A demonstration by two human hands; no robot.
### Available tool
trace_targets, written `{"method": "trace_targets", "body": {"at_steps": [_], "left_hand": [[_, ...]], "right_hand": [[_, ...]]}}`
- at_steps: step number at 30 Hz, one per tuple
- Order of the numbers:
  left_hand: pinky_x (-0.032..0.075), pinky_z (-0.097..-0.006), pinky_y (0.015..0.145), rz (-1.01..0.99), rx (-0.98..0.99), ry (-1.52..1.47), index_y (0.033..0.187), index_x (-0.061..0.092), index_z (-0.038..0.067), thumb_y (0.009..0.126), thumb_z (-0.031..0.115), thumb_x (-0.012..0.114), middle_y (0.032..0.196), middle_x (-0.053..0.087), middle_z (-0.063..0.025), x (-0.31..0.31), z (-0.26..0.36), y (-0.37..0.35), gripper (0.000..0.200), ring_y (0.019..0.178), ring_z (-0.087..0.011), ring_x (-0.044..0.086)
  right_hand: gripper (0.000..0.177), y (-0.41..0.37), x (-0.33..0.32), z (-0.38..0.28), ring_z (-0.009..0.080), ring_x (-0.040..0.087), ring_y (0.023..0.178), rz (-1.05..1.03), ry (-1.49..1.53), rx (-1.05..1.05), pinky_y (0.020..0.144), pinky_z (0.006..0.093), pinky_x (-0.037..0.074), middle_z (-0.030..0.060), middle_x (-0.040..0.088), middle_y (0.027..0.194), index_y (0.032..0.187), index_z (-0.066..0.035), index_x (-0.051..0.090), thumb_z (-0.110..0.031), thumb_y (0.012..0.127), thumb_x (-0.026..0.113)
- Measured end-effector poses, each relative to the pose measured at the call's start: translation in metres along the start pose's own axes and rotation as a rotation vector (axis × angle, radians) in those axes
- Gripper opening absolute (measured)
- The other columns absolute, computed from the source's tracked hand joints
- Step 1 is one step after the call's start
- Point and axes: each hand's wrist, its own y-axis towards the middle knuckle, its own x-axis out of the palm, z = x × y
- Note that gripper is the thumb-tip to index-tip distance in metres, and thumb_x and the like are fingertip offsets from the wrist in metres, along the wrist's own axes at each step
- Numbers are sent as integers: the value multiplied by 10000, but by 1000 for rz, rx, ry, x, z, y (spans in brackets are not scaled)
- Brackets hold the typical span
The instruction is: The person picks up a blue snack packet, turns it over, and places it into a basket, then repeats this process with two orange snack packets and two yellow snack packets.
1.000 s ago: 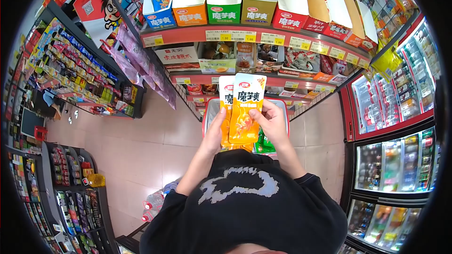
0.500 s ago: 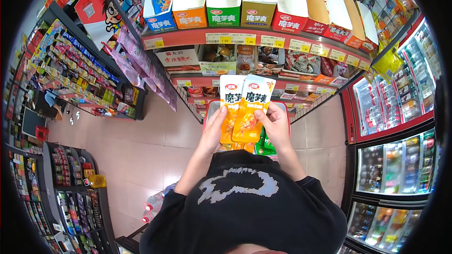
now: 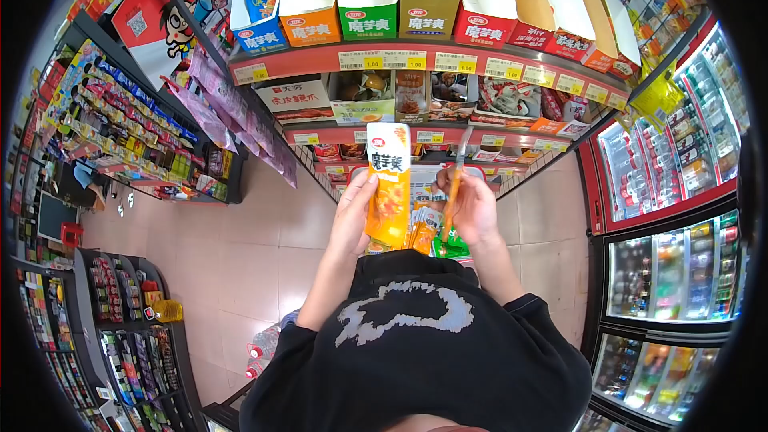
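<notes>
Orange snack packet (image 3: 389,184), entry one; where do we log it?

— Centre of the frame, upright, printed face toward us, in front of the lower shelves; left hand (image 3: 354,212) wrapped about its left edge and lower half, thumb on the front, fingers behind; a closed grasp, not loose.

— Entry two?

— Second packet (image 3: 455,184), same orange, seen edge-on just right of the first and apart from it; right hand (image 3: 474,208) pinches it low down, fingers curled round it; top end free.

— Which step do we put down?

— We judge it as sorting a pair: one packet to each hand, held up for a look above the loose packets (image 3: 422,234) lying lower centre, a green packet (image 3: 453,246) among them; whether those sit in a basket we cannot tell.

— What would a next move call for?

— In our judgement, a firm hold on both while either one travels; the thin edge-on one could slip or fold, so the pinch wants to lie flat on it; also a free path up to the shelf (image 3: 400,60) in the upper centre, or down to the pile.

— Surroundings?

— Row of open cartons (image 3: 368,22) along the top; drinks cooler (image 3: 672,168) at the right edge.
</notes>
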Motion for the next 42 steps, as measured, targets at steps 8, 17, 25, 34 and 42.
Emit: {"method": "trace_targets", "body": {"at_steps": [8,17,25,34,42], "left_hand": [[235,-181,414,-533,-184,-344,1002,461,-38,914,344,362,529,342,36,-18,-1,4,404,417,-52,300],[238,-187,420,-680,-291,-420,949,455,-25,907,413,374,504,346,41,-16,2,2,448,410,-53,322],[431,-212,747,-93,149,128,1024,474,36,942,190,417,958,550,-17,5,-1,-6,183,842,-56,518],[379,-234,863,-225,296,275,1115,411,24,928,141,438,1051,525,-35,-2,-14,-8,222,971,-73,480],[407,-278,880,-289,320,669,1252,290,19,791,59,629,1157,468,-76,-6,-18,-11,574,1047,-127,475]], "right_hand": [[447,-1,-1,1,141,358,415,-423,536,395,323,238,343,71,338,681,808,-48,355,-470,845,497],[403,-5,5,3,134,339,385,-532,499,437,311,229,309,59,334,636,803,-45,356,-428,870,462],[158,-11,21,4,105,496,652,-109,-163,-102,562,224,428,49,503,832,967,-80,394,-206,903,467],[121,-8,25,18,62,478,858,94,-508,-322,783,216,393,27,512,928,986,-70,387,-109,908,471],[207,1,33,34,92,384,862,15,-722,-494,767,223,362,29,374,923,962,-86,314,-74,875,501]]}}
